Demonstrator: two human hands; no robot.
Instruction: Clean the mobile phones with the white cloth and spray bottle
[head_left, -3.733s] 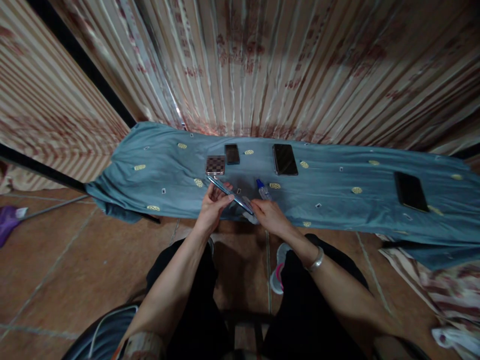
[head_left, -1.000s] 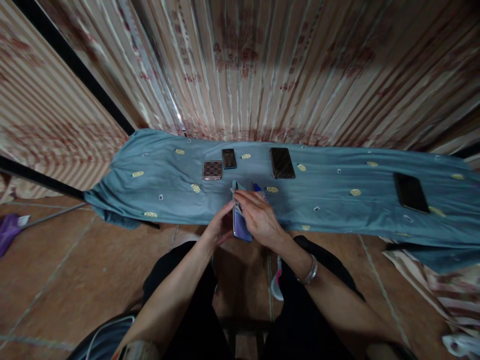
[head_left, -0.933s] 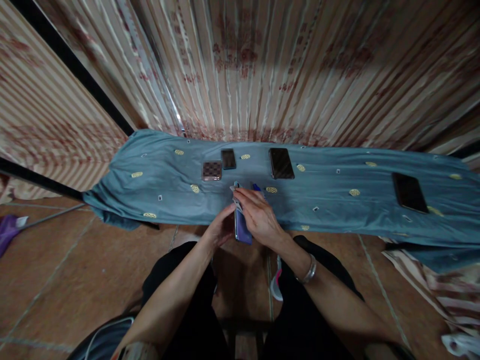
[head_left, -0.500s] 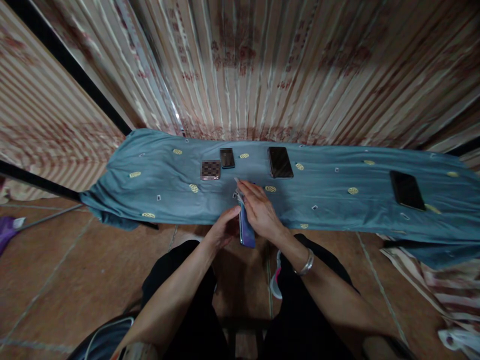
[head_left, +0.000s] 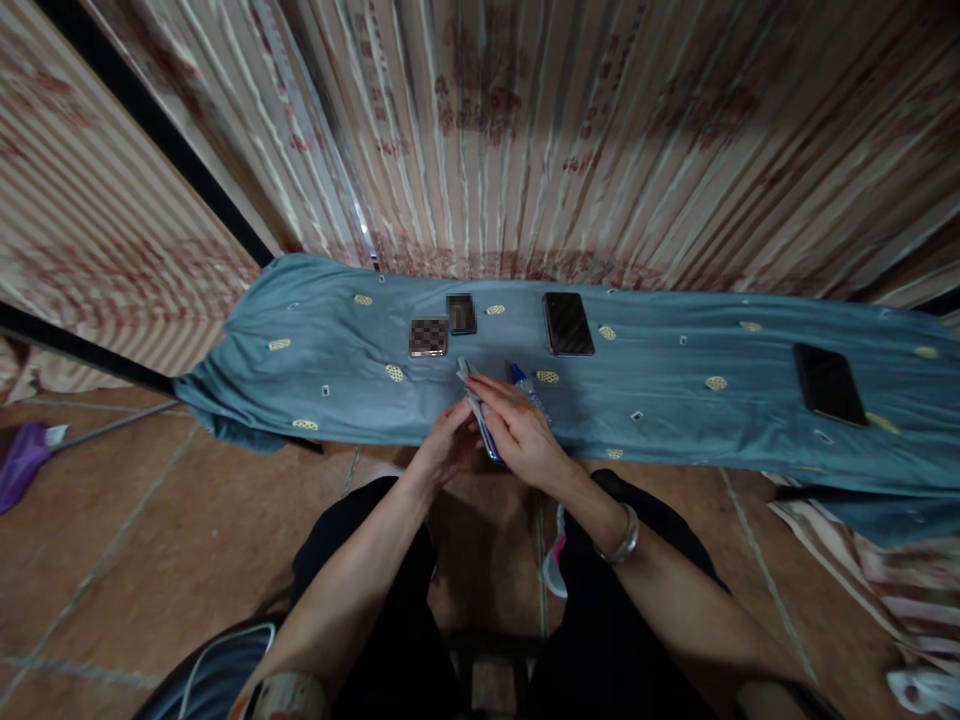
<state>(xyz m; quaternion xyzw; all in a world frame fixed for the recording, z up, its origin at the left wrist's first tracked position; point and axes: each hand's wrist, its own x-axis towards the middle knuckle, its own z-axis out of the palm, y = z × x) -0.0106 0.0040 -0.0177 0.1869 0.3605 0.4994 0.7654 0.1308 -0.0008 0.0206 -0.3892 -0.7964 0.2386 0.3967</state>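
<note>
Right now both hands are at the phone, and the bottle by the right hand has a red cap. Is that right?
Almost! The bottle by the right hand has a blue cap, not a red one; the head view shows it. That hand and the left hand are indeed at the phone.

The teal cloth-covered table (head_left: 660,375) carries four flat, dark rectangles (head_left: 568,324), perhaps phones, and, toward its front edge, a blue-capped clear bottle (head_left: 534,396).
</note>
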